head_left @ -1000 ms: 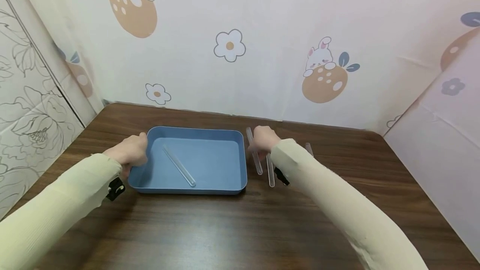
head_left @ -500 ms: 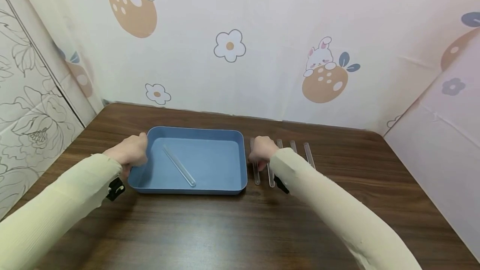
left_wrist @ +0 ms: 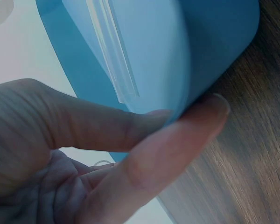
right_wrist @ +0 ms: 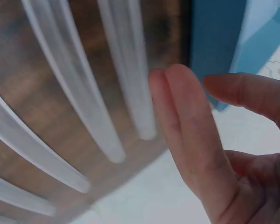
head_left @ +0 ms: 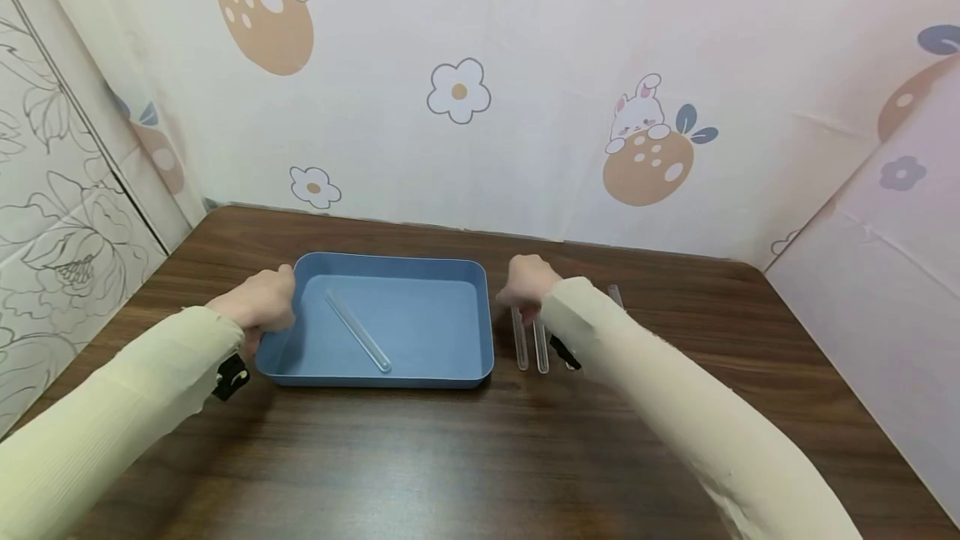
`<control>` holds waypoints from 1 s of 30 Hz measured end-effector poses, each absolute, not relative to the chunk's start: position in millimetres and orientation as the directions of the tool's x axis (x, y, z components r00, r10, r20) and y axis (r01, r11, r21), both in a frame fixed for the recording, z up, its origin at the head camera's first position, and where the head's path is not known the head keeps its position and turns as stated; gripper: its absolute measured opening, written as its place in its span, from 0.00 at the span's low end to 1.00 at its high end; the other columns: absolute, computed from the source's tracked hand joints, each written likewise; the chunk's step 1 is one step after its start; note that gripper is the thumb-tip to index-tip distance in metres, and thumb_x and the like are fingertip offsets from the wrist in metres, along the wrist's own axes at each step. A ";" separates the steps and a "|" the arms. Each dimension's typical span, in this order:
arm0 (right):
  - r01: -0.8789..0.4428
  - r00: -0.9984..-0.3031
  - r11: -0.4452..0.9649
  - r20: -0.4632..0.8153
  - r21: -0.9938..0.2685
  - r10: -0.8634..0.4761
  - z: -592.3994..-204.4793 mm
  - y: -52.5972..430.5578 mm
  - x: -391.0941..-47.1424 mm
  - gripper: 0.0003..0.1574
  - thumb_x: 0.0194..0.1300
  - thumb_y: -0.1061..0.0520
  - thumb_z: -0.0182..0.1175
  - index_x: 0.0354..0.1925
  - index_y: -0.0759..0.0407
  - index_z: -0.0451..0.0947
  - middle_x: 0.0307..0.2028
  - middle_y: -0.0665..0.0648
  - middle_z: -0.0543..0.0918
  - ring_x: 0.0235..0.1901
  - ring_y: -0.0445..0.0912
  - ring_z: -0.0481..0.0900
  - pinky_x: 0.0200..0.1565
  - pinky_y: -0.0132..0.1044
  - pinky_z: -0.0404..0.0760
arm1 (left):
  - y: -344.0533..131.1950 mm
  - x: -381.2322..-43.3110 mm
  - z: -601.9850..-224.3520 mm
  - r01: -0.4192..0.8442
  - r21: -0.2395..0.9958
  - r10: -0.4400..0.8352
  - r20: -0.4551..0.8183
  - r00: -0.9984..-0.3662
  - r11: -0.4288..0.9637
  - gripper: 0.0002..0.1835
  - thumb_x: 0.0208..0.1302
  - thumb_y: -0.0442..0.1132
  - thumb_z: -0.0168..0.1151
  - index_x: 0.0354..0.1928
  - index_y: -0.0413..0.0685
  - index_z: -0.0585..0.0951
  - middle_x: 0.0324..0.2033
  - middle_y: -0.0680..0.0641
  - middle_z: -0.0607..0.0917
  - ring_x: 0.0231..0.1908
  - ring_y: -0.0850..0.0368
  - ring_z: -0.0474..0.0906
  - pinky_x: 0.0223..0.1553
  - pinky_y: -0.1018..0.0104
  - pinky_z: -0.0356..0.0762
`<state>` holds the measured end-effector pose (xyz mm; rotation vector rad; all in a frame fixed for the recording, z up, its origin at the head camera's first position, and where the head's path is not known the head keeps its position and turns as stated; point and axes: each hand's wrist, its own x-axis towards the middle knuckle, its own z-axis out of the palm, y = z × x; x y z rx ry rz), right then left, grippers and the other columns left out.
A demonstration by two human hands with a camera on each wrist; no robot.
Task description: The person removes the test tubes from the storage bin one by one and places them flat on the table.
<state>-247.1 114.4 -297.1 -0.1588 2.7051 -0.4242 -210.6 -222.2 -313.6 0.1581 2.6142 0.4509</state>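
Observation:
At the left end of the blue tray (head_left: 420,319), my left hand (head_left: 266,300) pinches the rim between thumb (left_wrist: 100,125) and fingers. One clear test tube (head_left: 358,330) lies slantwise inside the tray. My right hand (head_left: 528,280) is just beyond the tray's right side, above a row of clear test tubes. In the right wrist view its thumb and fingers (right_wrist: 196,126) are apart, with nothing between them. The leftmost test tube (head_left: 521,342) lies on the table beside the tray, close to a second test tube (head_left: 541,348).
Further test tubes in the row are partly hidden by my right sleeve (head_left: 660,390); the end of one tube (head_left: 615,294) shows past it. Everything rests on a dark wooden table (head_left: 420,457). A patterned cloth wall (head_left: 375,148) stands behind the table.
My right hand lowered the tube it held beside the tray, shifted it right alongside the others and let go, then moved slightly away from me. My left hand stays on the tray.

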 end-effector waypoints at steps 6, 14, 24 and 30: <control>-0.129 -0.919 0.942 -0.321 -0.308 -0.231 -273.6 90.9 -248.3 0.18 0.61 0.59 0.55 0.15 0.58 0.70 0.07 0.52 0.72 0.09 0.42 0.75 0.15 0.28 0.70 | -223.0 -209.5 -312.8 0.013 0.343 0.174 -0.443 -0.879 0.939 0.37 0.59 0.23 0.45 0.65 0.14 0.39 0.22 0.34 0.77 0.09 0.56 0.74 0.12 0.68 0.73; -0.229 -0.892 0.920 -0.309 -0.318 -0.329 -266.7 32.5 -241.9 0.22 0.64 0.59 0.57 0.16 0.54 0.61 0.09 0.49 0.66 0.09 0.40 0.74 0.23 0.30 0.78 | -223.5 -209.3 -312.7 0.033 0.348 0.195 -0.442 -0.876 0.937 0.37 0.61 0.24 0.43 0.65 0.14 0.38 0.18 0.36 0.79 0.07 0.58 0.69 0.10 0.69 0.69; -0.318 -0.838 0.883 -0.334 -0.345 -0.432 -276.7 -21.5 -226.7 0.22 0.61 0.62 0.55 0.15 0.53 0.60 0.08 0.49 0.60 0.18 0.49 0.83 0.15 0.28 0.70 | -222.4 -210.9 -313.5 0.035 0.348 0.194 -0.435 -0.879 0.937 0.38 0.61 0.23 0.42 0.66 0.15 0.36 0.17 0.36 0.78 0.07 0.57 0.71 0.10 0.69 0.70; -0.331 -0.821 0.881 -0.357 -0.339 -0.445 -284.7 -36.8 -222.0 0.18 0.61 0.63 0.55 0.18 0.54 0.63 0.09 0.50 0.63 0.09 0.43 0.73 0.14 0.28 0.67 | -223.8 -211.8 -313.9 0.026 0.350 0.186 -0.431 -0.883 0.936 0.38 0.61 0.23 0.43 0.66 0.15 0.36 0.22 0.30 0.79 0.09 0.53 0.76 0.12 0.65 0.75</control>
